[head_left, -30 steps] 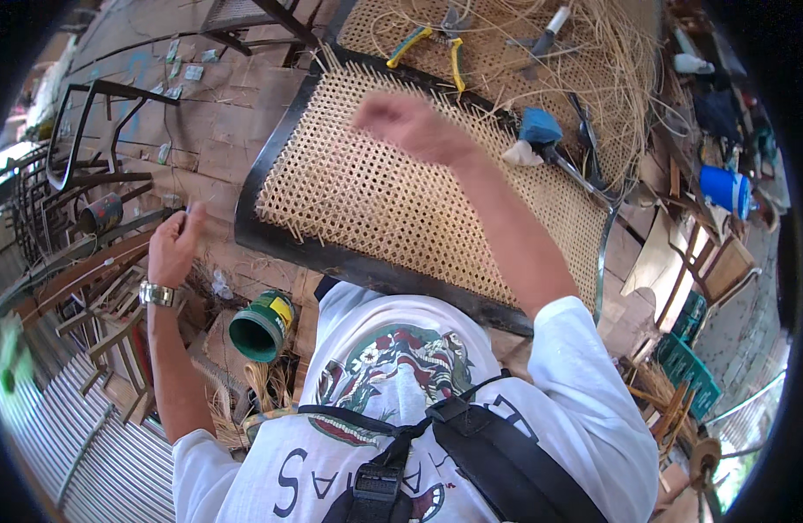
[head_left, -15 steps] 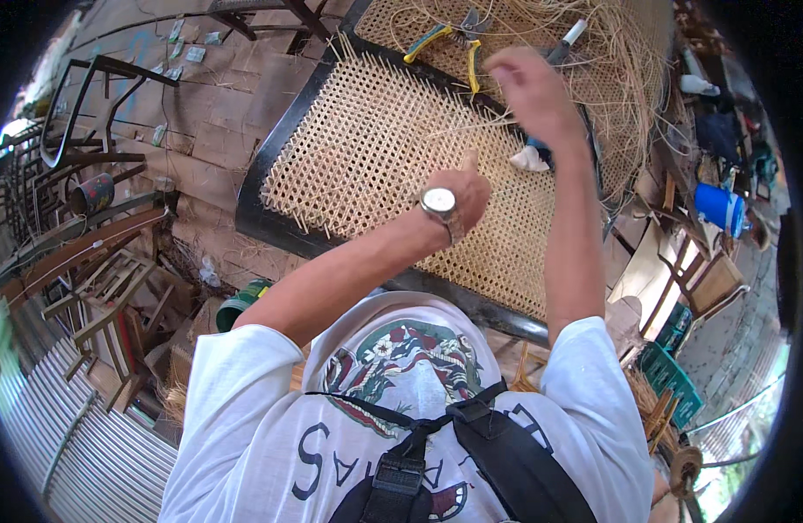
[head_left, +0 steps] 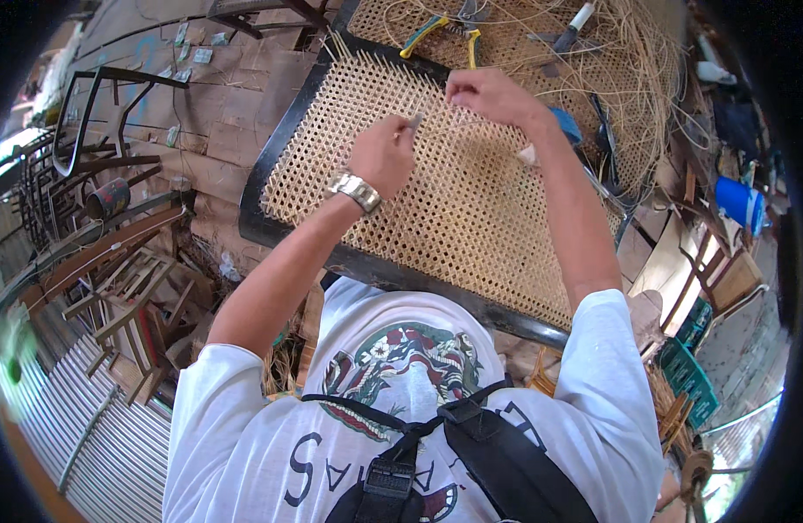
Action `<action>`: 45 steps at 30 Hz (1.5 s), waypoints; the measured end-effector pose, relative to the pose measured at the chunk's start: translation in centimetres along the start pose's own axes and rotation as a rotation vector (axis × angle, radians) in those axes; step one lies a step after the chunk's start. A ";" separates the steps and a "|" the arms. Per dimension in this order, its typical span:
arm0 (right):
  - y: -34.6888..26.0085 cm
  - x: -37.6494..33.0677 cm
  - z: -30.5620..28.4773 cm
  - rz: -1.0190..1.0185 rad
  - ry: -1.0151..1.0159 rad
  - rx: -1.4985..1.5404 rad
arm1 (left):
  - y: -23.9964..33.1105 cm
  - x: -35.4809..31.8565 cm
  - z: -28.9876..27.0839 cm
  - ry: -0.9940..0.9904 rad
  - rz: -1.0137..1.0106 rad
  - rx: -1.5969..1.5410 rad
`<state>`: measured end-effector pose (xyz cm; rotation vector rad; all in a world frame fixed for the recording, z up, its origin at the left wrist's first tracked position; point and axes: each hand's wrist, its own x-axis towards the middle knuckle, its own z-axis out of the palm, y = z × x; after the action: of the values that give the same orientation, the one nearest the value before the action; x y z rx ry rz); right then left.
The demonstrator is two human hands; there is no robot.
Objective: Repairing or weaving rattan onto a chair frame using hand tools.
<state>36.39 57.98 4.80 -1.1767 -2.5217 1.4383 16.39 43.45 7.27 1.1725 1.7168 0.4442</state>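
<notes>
A panel of woven cane [head_left: 332,144] spans a black frame [head_left: 454,305] in front of me, with loose strand ends standing up along its far left edge. Over its middle, my left hand [head_left: 384,157], with a metal watch on the wrist, is closed; a small greyish tip shows at its fingers, too small to name. Farther right, my right hand [head_left: 493,98] is held just above the cane near the far edge, fingers pinched together. What they hold, if anything, is hidden. Next to my right forearm lie a white object [head_left: 528,155] and a blue one [head_left: 565,126].
Beyond the frame, yellow-handled cutters [head_left: 426,37] and a white-handled tool [head_left: 580,17] lie on a second cane panel among tangled loose strands [head_left: 641,78]. Bare wooden chair frames [head_left: 122,305] stand at left. A blue container [head_left: 739,205] is at far right.
My left hand has moved left and away from me across the cane. My right hand has come down and left, from near the cutters to the panel's far edge, its fingers now pinched.
</notes>
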 end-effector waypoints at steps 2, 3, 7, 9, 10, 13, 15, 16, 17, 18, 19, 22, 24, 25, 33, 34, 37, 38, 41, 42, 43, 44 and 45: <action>-0.6 0.3 -0.4 0.071 0.157 0.060 | 0.3 0.0 1.9 -0.058 0.179 0.135; -0.8 0.4 -0.2 0.004 0.143 0.089 | 0.2 -0.4 2.5 -0.058 0.175 0.140; -1.0 1.5 2.9 -0.105 -0.004 -0.204 | -0.4 -2.2 2.7 -0.003 0.453 0.247; -0.5 1.4 3.8 -0.168 -0.037 -0.234 | -0.9 -2.9 1.2 0.169 0.402 0.237; -0.2 1.2 4.0 -0.173 -0.048 -0.145 | -1.0 -2.8 0.4 0.123 0.268 0.145; 0.3 0.5 3.9 -0.198 -0.059 -0.070 | -1.2 -1.7 -1.5 -0.166 -0.151 -0.139; 0.3 0.3 3.6 -0.219 -0.059 -0.086 | -1.1 -0.3 -1.6 -0.186 -0.190 -0.092; 0.2 0.1 3.5 -0.170 -0.034 -0.076 | -1.1 0.3 -1.6 -0.168 -0.113 0.113; 0.1 0.0 3.3 -0.120 -0.026 -0.062 | -1.0 0.8 -1.5 -0.164 -0.061 0.318; 0.0 -0.1 3.1 -0.124 -0.010 -0.067 | -0.9 1.4 -1.6 -0.263 -0.152 0.277; -0.1 -0.1 2.9 -0.122 0.000 -0.091 | -0.9 1.9 -1.5 -0.256 -0.145 0.285; -0.2 0.0 2.7 -0.130 0.011 -0.116 | -0.3 3.2 -1.5 -0.351 -0.176 0.362; -0.2 0.2 2.7 -0.142 0.009 -0.114 | 0.2 3.9 -1.7 -0.409 -0.203 0.305; -0.1 0.3 2.7 -0.118 -0.015 -0.114 | 0.6 4.1 -1.8 -0.439 -0.216 0.277; 0.6 2.0 2.6 -0.105 -0.086 -0.042 | 2.8 5.0 -0.6 -0.516 -0.471 0.053; 0.8 2.4 2.6 -0.129 -0.109 -0.045 | 2.7 5.0 -0.3 -0.514 -0.465 0.023; 1.0 3.2 2.9 -0.132 -0.200 -0.038 | 1.8 4.8 0.0 -0.448 -0.547 -0.177; 1.1 3.4 3.0 -0.104 -0.276 -0.025 | 1.5 4.7 -0.1 -0.490 -0.556 -0.227; 0.9 3.3 3.7 -0.104 -0.276 0.055 | 1.1 4.8 -0.4 -0.476 -0.517 -0.126; 0.7 3.2 4.1 -0.133 -0.271 0.063 | 1.3 5.0 -0.5 -0.487 -0.476 -0.067; 0.5 3.1 4.5 -0.225 -0.245 0.014 | 1.5 5.2 -0.6 -0.487 -0.472 -0.067; 0.3 3.0 4.7 -0.321 -0.238 -0.023 | 1.9 5.4 -0.5 -0.535 -0.427 0.069; 0.1 2.9 4.8 -0.321 -0.226 -0.035 | 2.2 5.6 -0.6 -0.562 -0.387 0.205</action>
<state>32.72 56.24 0.97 -0.6002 -2.7283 1.5190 16.61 49.36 6.30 0.9524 1.4560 -0.2843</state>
